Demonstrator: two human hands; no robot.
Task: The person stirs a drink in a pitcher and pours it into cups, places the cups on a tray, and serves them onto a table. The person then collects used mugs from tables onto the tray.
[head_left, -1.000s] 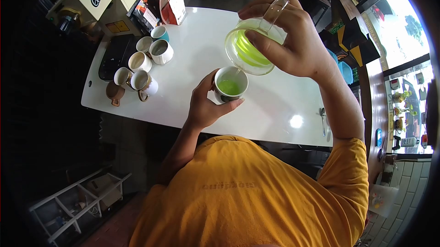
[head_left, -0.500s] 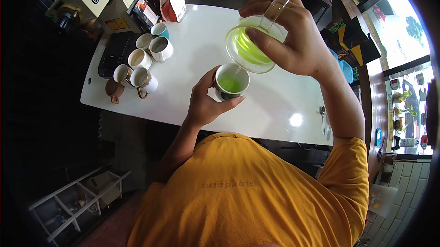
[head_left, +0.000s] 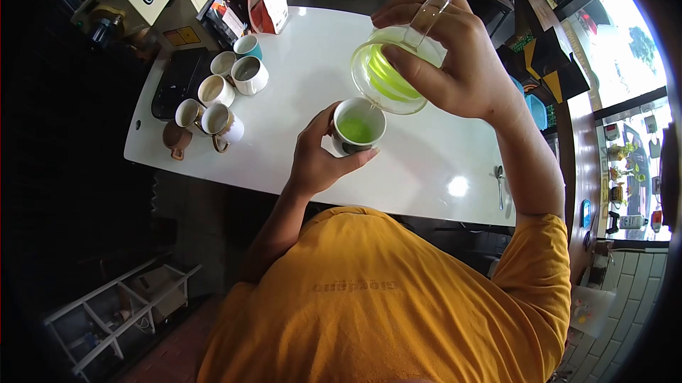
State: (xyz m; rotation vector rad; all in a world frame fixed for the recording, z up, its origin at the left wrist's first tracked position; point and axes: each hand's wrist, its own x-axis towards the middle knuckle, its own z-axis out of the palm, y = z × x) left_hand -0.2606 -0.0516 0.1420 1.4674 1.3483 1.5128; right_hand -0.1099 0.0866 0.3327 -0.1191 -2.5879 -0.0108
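Observation:
My left hand (head_left: 320,155) is wrapped round a cup (head_left: 360,147), white inside, with green liquid (head_left: 355,128) at its bottom. Above it and to the right, my right hand (head_left: 444,49) grips a clear glass pitcher (head_left: 362,88) by its body, fingers by the clear handle (head_left: 430,13). The pitcher tilts toward the cup, and bright green liquid lies inside it. Its lip is close over the cup's right rim, where a faint trickle seems to show. Both vessels are over the white table (head_left: 426,170).
Several mugs (head_left: 217,90) stand grouped at the table's left, beside a black flat tray-like item (head_left: 174,88). Behind them are a red-and-white bag (head_left: 268,3) and a dark pouch (head_left: 226,17). A spoon (head_left: 500,187) lies near the right edge. A metal ladder-like frame (head_left: 117,312) is at lower left.
The pitcher has shifted very slightly right, and the stream at its lip looks thinner. My left hand and the cup stay nearly where they were.

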